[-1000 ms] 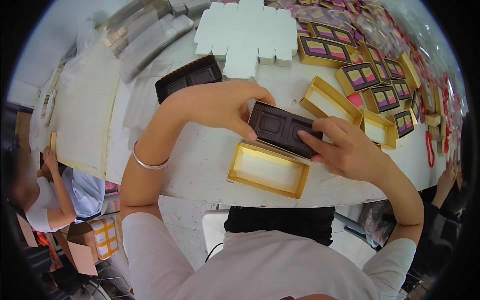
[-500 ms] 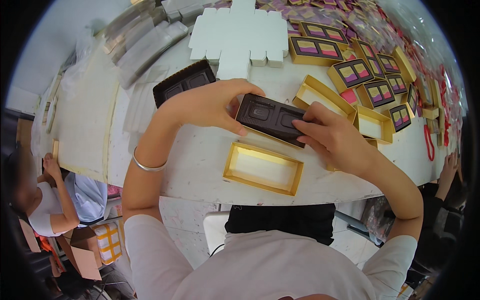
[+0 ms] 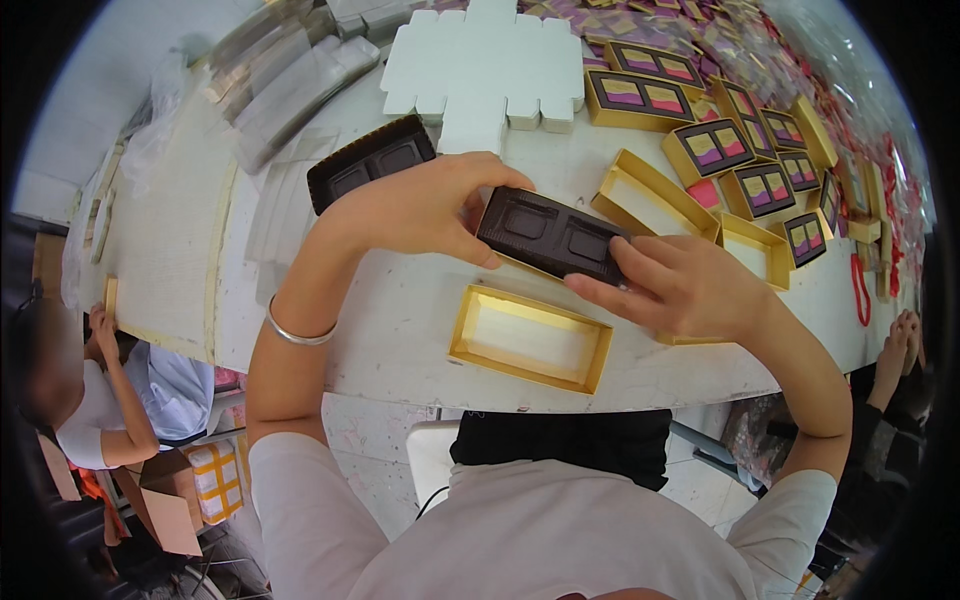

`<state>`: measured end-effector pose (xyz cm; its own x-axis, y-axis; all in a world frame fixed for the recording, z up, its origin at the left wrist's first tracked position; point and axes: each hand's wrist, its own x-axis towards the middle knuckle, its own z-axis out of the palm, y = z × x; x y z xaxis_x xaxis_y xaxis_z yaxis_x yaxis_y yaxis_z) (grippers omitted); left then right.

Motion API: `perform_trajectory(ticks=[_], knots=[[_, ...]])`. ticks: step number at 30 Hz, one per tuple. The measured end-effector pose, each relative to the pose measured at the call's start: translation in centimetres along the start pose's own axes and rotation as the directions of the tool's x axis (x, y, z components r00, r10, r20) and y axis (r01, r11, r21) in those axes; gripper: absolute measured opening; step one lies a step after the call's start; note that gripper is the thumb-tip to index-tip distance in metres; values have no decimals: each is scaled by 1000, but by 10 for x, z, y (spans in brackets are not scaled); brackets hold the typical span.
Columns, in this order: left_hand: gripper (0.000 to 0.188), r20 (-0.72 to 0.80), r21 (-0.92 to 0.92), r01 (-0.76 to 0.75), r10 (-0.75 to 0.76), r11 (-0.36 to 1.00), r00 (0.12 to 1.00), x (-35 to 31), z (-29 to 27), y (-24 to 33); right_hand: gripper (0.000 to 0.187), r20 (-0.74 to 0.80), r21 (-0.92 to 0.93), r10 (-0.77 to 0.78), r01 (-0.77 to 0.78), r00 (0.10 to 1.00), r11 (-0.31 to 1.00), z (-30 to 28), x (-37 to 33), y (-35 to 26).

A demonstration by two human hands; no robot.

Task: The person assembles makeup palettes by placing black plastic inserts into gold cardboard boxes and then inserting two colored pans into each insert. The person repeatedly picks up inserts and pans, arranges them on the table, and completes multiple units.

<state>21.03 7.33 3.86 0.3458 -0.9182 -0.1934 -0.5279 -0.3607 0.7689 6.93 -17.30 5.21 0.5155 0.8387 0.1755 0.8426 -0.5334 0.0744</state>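
Note:
A dark brown plastic tray with two square hollows lies over a gold edge, which looks like the box around it. My left hand grips its left end, thumb on the near side and fingers on the far side. At the right end, my right hand has its fingers bent onto the tray's top and near edge. Closer to me, a gold box stands open on the table, with a pale inside. Another dark tray rests beyond my left forearm.
Open gold boxes stand to the right, beside several filled boxes with purple and pink pieces. White flat cartons lie at the back, clear plastic sleeves at the back left. People's hands show at both sides.
My right hand has turned and slid to the right end of the tray, its fingers lower and flatter. My left hand keeps its grip. The view has shifted slightly.

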Motion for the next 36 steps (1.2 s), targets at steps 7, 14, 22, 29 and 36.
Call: perform_trajectory(ticks=[7, 14, 22, 29, 36], knots=[[65, -3, 11, 11, -11, 1000, 1000, 0, 0, 0, 44, 22, 538, 260, -231, 965, 811, 6, -1, 4], [64, -59, 39, -16, 18, 999, 998, 2, 5, -2, 40, 120, 401, 353, -371, 928, 838, 6, 8, 0], [58, -328, 132, -64, 105, 989, 939, -19, -3, 20, 52, 23, 145, 356, -356, 934, 923, 4, 2, -21], [23, -696, 590, 404, 187, 699, 693, -85, 3, -18, 44, -156, 302, 490, -431, 857, 850, -16, 2, -20], [14, -783, 494, 500, 113, 711, 612, -84, 19, -31, 40, -171, 213, 360, -323, 917, 922, -2, 19, -35]])
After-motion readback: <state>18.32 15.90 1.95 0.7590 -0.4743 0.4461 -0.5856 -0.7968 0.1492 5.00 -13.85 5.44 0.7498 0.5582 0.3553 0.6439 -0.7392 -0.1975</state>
